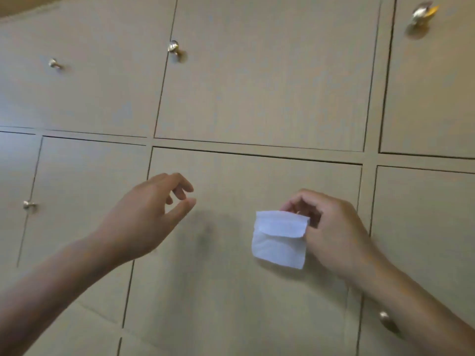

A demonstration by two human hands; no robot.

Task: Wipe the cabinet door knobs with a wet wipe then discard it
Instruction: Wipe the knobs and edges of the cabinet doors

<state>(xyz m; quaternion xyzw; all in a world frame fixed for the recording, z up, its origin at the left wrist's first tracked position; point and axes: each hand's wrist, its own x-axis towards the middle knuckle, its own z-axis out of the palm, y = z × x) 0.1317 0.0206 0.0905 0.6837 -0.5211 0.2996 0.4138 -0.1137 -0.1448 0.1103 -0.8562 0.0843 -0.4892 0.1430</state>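
This looks like a room inside a home or an office, seen close to a wall of built-in storage. The whole view is filled by flat beige cabinet doors (pixel 259 73) with a light wood grain, set in rows with thin dark gaps between them. Small round metal knobs (pixel 173 46) sit near the door edges.

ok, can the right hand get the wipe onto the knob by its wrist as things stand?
Probably yes: the right hand pinches the wipe, and the knob sits just below its forearm with nothing between.
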